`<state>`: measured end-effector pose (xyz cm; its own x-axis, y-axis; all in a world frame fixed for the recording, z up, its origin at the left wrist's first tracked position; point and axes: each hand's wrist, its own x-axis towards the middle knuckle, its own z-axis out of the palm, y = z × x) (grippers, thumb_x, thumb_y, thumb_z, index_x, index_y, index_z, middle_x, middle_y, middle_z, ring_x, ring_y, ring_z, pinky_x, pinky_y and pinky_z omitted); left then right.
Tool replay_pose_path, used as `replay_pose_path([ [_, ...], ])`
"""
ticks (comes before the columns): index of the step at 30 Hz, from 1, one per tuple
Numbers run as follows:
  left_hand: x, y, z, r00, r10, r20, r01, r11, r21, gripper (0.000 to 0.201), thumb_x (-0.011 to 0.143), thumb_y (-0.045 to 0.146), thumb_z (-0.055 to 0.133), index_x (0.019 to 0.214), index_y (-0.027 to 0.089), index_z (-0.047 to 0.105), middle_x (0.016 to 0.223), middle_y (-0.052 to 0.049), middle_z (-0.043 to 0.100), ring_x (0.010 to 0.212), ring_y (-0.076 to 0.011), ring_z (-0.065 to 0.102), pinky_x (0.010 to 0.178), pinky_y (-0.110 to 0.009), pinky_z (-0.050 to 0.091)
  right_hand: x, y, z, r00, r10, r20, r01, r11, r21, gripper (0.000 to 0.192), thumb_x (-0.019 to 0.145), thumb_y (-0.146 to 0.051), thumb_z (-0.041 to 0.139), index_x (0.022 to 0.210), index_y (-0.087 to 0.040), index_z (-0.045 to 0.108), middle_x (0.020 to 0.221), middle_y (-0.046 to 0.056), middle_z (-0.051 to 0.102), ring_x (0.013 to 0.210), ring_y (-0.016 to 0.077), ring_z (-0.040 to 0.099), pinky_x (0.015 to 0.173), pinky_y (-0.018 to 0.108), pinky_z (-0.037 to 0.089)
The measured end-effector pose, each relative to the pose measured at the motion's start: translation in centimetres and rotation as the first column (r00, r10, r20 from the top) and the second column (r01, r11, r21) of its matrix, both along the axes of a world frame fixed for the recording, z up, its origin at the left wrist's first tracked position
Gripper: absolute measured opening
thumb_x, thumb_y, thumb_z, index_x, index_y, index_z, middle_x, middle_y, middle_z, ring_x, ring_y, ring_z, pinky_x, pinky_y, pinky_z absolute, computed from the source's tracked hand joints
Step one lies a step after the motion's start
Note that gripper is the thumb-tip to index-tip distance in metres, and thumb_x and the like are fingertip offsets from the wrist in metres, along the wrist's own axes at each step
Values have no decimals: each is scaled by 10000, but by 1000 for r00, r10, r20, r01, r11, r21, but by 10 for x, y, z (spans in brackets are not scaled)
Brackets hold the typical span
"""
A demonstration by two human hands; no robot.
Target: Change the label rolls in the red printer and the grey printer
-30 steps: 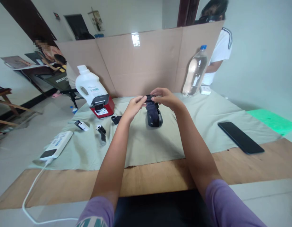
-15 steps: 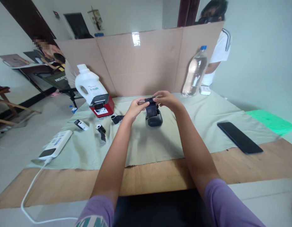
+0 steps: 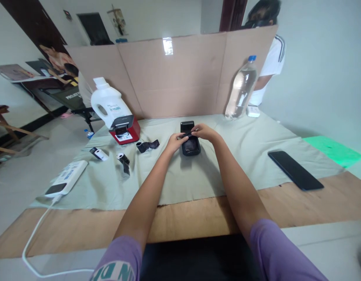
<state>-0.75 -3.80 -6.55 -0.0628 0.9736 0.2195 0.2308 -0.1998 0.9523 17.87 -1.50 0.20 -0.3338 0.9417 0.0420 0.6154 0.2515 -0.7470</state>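
Note:
In the middle of the cloth lies a small black device (image 3: 191, 151) with its lid (image 3: 186, 125) tilted up at the back. My left hand (image 3: 175, 141) pinches the left end of a black ribbon (image 3: 187, 134) over the device's body. At the right end, the fingers of my right hand (image 3: 204, 132) are closed on the same ribbon. Fingertips hide parts of it, and whether it touches the device's inside I cannot tell. Left of my hands, a small roll with black ribbon trailing off (image 3: 148, 145) rests on the cloth.
Further left are another ribbon roll (image 3: 123, 160), a white roll (image 3: 100, 153), a red-and-black box (image 3: 126, 130), a white jug (image 3: 110, 99) and a corded power strip (image 3: 68, 177). A water bottle (image 3: 241, 89) and phone (image 3: 295, 170) are right. Cardboard (image 3: 174, 82) stands behind.
Both hands have come down and nearer with the black ribbon, from above the device's back to over its body. The device's raised lid now shows behind them.

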Motion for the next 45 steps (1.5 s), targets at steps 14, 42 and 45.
replay_pose_path([
  [14,1,19,-27,982,125,-145,-123,992,26,403,723,330,815,1112,230,784,1033,-84,660,1074,-252,611,1048,-388,418,-10,5,-12,956,-21,292,-29,986,166,219,858,-94,660,1033,-174,764,1078,120,760,1041,245,668,907,289,476],
  [42,10,-75,-14,675,269,-687,217,818,533,202,877,213,697,1057,249,783,948,-57,660,915,-209,603,818,-340,491,8,5,7,972,21,234,-51,991,123,261,762,-162,736,1014,-177,801,1059,71,767,974,217,689,910,291,506],
  [45,11,-76,-12,670,273,-690,217,817,535,212,863,208,712,1058,246,786,935,-59,676,915,-214,623,813,-346,502,8,0,14,946,-7,323,-26,995,98,227,800,-216,741,1012,-190,819,1037,85,781,1025,248,696,940,296,491],
])
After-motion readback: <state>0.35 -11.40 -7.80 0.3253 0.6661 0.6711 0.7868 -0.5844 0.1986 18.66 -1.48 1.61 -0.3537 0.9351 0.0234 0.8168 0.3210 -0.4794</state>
